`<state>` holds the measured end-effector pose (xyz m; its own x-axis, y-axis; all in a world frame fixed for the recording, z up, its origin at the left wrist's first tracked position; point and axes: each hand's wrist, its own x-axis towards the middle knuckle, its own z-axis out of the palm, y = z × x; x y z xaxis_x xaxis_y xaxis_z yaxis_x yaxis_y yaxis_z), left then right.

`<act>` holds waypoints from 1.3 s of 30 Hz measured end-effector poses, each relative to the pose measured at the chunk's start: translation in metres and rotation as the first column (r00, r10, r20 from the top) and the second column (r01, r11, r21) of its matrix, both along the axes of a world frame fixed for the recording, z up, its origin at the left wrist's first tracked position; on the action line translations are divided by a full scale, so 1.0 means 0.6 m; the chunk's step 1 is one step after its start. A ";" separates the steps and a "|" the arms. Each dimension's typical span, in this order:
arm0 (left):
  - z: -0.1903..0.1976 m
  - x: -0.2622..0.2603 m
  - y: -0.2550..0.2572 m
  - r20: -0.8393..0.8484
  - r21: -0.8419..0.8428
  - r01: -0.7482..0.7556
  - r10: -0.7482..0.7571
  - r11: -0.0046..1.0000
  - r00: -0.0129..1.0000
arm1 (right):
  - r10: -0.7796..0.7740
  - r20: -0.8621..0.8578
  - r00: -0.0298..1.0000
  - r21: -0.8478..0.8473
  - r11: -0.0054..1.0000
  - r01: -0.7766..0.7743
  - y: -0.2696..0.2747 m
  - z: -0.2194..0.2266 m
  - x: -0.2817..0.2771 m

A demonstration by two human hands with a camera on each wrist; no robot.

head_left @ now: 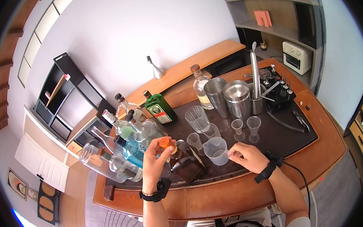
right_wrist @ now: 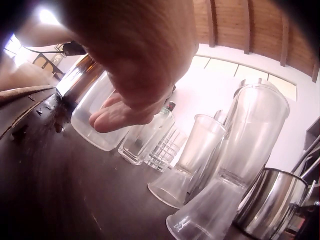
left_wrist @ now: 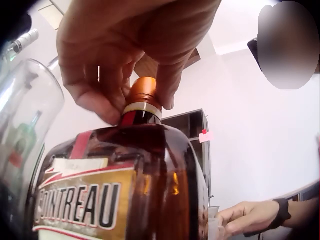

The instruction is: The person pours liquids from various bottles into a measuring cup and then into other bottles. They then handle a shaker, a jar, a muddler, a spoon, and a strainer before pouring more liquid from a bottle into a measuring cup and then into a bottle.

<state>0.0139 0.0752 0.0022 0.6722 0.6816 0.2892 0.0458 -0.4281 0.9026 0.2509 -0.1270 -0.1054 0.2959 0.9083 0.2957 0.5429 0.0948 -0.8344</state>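
Observation:
An amber square bottle (head_left: 187, 161) with an orange cap stands at the near edge of the dark mat; its label shows in the left wrist view (left_wrist: 90, 200). My left hand (head_left: 155, 162) pinches the orange cap (left_wrist: 145, 90) between thumb and fingers. Just right of the bottle is a clear plastic measuring cup (head_left: 216, 151), upright on the mat. My right hand (head_left: 249, 157) pinches the cup's handle side with thumb and fingers. In the right wrist view, that hand (right_wrist: 135, 65) partly hides the cup (right_wrist: 92, 125).
Several bottles (head_left: 133, 152) crowd the left side. Behind the cup stand a ridged glass (head_left: 198, 118), clear jiggers (head_left: 253, 128) and metal shakers (head_left: 237, 98). A black tray of bar tools (head_left: 278, 94) lies at the back right, with a coiled cord (head_left: 287, 124) nearer.

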 end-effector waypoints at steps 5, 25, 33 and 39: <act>-0.006 0.001 -0.002 0.010 0.019 -0.002 0.001 1.000 1.000 | -0.014 -0.010 1.000 0.034 0.999 0.015 -0.002 0.005 -0.004; 0.126 -0.014 -0.057 0.158 0.143 -0.234 0.211 0.962 0.965 | 0.000 -0.025 1.000 0.041 0.999 0.001 -0.006 0.007 -0.005; 0.241 0.080 0.028 0.298 0.383 -0.314 0.205 0.869 0.932 | 0.000 0.033 0.999 0.033 0.999 -0.001 -0.007 -0.001 -0.011; 0.186 0.192 0.142 0.311 0.405 -0.399 0.286 0.823 0.906 | -0.014 0.098 0.995 0.048 0.999 0.009 -0.006 -0.009 -0.015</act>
